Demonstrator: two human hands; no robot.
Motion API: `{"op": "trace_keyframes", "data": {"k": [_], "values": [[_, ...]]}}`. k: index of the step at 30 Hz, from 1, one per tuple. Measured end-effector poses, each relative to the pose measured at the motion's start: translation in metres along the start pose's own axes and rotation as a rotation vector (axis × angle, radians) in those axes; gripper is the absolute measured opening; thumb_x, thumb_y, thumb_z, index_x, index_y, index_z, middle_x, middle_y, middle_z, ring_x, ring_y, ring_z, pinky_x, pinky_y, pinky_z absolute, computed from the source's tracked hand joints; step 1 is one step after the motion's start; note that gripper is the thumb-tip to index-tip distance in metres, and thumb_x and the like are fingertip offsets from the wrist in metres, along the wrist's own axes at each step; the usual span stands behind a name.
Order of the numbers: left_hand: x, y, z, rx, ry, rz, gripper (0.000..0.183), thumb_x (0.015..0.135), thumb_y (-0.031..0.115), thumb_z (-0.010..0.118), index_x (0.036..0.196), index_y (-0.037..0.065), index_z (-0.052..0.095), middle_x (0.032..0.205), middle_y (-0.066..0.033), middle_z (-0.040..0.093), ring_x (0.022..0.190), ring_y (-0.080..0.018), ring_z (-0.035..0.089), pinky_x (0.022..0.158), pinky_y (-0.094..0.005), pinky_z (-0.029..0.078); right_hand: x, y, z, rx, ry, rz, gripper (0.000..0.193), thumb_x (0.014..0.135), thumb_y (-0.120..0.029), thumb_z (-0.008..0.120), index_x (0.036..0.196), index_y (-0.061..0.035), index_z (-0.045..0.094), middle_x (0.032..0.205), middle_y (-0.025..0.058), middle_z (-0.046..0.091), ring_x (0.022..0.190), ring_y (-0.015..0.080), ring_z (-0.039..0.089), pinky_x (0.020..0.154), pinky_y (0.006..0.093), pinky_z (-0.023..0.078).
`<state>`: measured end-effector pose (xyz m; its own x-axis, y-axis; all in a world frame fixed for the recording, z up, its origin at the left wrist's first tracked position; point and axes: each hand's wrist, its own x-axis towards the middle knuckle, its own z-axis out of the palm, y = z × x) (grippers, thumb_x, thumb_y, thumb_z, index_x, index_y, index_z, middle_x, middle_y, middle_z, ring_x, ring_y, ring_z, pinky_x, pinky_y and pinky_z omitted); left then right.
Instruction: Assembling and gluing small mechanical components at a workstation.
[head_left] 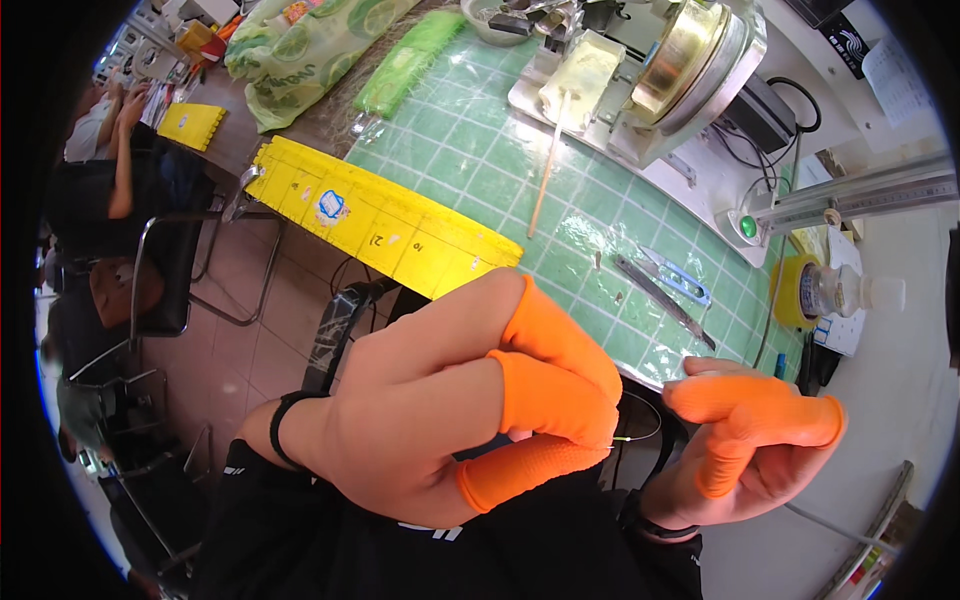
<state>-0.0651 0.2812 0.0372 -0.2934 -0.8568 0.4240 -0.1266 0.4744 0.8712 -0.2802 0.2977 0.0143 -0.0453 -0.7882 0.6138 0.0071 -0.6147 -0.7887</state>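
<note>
My left hand [430, 400], with orange finger cots on thumb and fingers, is closed in a pinch. A thin pale cable [630, 438] with a short greenish-yellow piece sticks out at its fingertips and curves up in a small loop. My right hand [760, 440], also in orange finger cots, is apart from the left, its fingers curled with thumb against them. Whatever it may hold is hidden or too small to make out. Beyond it on the green mat lie dark metal tweezers [665, 300] and a small blue-handled tool [680, 277].
A yellow corrugated tray [385, 215] lies along the table's left edge. A wooden stick [547, 180] leans on a pale block [585, 80]. Behind stands a machine with a brass-coloured drum [680, 60]. A clear bottle [835, 290] is at right; green mat [460, 150] covers the table.
</note>
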Motion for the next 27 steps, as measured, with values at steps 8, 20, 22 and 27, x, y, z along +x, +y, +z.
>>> {"op": "trace_keyframes", "data": {"k": [8, 20, 22, 27], "values": [[0.006, -0.002, -0.005, -0.158, -0.131, -0.091, 0.024, 0.07, 0.0, 0.086, 0.09, 0.007, 0.073, 0.091, -0.0102, 0.074, 0.076, -0.0184, 0.063, 0.067, -0.0306, 0.043, 0.007, 0.001, -0.011, 0.004, -0.164, -0.085, 0.048, 0.093, -0.022, 0.078, 0.118, -0.0026, 0.042, 0.083, 0.0186, 0.072, 0.072, 0.0248, 0.07, 0.074, 0.035, 0.059], [0.006, -0.004, -0.005, -0.169, -0.172, -0.095, 0.024, 0.073, 0.003, 0.087, 0.092, 0.007, 0.073, 0.094, -0.01, 0.072, 0.079, -0.0174, 0.064, 0.066, -0.03, 0.044, 0.008, 0.005, -0.005, 0.103, -0.361, -0.027, 0.058, 0.076, -0.002, 0.09, 0.114, -0.003, 0.045, 0.083, 0.0158, 0.07, 0.069, 0.0233, 0.068, 0.061, 0.0336, 0.056], [0.0, -0.014, 0.001, -0.091, -0.034, 0.132, 0.026, 0.072, 0.005, 0.09, 0.093, 0.007, 0.074, 0.098, -0.0108, 0.072, 0.074, -0.0161, 0.063, 0.06, -0.029, 0.044, 0.003, 0.003, 0.009, 0.186, -0.304, 0.004, 0.059, 0.076, -0.001, 0.09, 0.114, -0.0021, 0.045, 0.08, 0.0141, 0.068, 0.067, 0.0233, 0.067, 0.059, 0.0329, 0.055], [-0.006, -0.019, 0.001, 0.068, -0.023, 0.284, 0.028, 0.069, 0.006, 0.092, 0.092, 0.007, 0.077, 0.101, -0.013, 0.072, 0.066, -0.015, 0.061, 0.055, -0.0272, 0.043, -0.008, -0.009, 0.021, 0.513, 0.112, 0.331, 0.058, 0.073, 0.017, 0.082, 0.106, 0.0063, 0.035, 0.083, 0.0281, 0.071, 0.077, 0.0381, 0.076, 0.068, 0.0394, 0.064]]}}
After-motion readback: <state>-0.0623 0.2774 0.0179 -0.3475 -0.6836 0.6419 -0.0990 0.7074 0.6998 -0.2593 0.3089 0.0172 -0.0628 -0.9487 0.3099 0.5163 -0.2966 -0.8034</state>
